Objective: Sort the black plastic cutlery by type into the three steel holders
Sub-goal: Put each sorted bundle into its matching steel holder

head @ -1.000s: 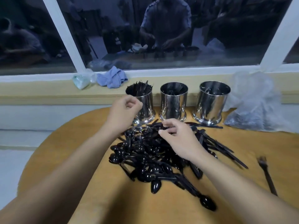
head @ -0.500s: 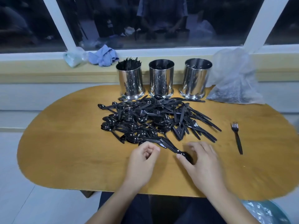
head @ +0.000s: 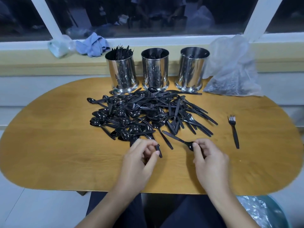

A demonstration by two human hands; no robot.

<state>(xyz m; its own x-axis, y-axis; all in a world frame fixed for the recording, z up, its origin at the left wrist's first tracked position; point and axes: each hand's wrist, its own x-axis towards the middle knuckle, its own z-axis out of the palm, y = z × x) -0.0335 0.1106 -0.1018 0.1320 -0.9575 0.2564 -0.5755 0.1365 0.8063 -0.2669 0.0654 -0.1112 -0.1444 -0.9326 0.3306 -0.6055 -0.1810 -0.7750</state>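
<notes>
Both hands pulled back from the holders to the near edge of the tabletop. Right hand (head: 209, 159) grip pinching a spoon (head: 189, 144) by its bowl; left hand (head: 141, 155) pinching a handle (head: 158, 150) (type unclear). Main pile (head: 148, 114) unsorted at tabletop centre; steel holders (head: 155, 69) along far edge, approx. two more pcs about to go.

We see both forearms reach up from the bottom edge, bare. Our left hand (head: 139, 157) has its fingers curled, thumb and forefinger pinching what looks like a handle (head: 158, 151). Our right hand (head: 209, 157) curls too, its thumb and fingertips pinching the bowl of a spoon (head: 190, 145). The two hands sit level, apart.
</notes>
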